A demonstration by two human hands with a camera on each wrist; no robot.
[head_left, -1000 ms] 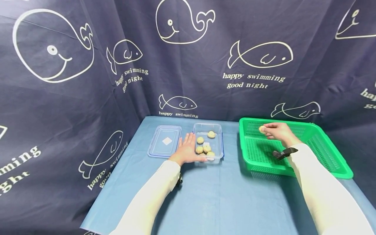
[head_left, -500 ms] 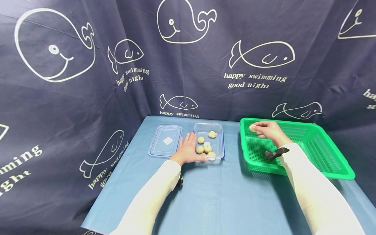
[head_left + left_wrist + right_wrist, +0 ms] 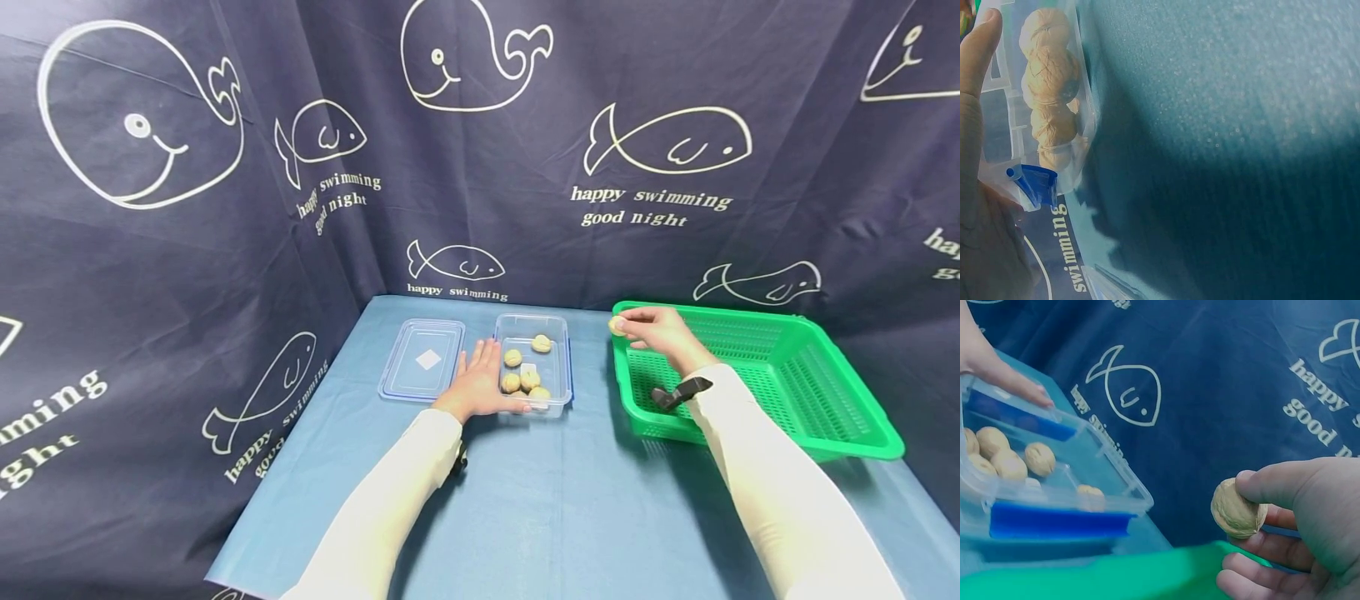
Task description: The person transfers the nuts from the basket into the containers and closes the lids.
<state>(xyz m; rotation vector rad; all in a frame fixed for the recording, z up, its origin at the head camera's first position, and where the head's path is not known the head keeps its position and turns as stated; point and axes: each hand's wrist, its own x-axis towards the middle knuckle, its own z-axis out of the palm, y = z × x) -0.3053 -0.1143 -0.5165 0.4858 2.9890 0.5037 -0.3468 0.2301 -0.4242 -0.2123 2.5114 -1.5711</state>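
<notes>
My right hand (image 3: 663,335) pinches a walnut (image 3: 1235,509) between thumb and fingers, over the left rim of the green basket (image 3: 757,446). In the right wrist view the walnut's ridged shell shows clearly. My left hand (image 3: 480,388) rests with straight, spread fingers against the left side of a clear plastic container (image 3: 566,375), its thumb along the near edge. Several walnuts (image 3: 528,380) lie inside that container, mostly toward the near end, along with a small white square. Blue clips run along the container's sides.
A clear lid with a blue seal (image 3: 405,360) and a white diamond label lies left of the container. All stand on a blue-covered table (image 3: 570,508). A dark curtain (image 3: 480,167) with white fish and whale drawings hangs close behind and to the left.
My right hand has moved left with the walnut, from over the basket's inside to its left rim. The left hand and the container have stayed in place.
</notes>
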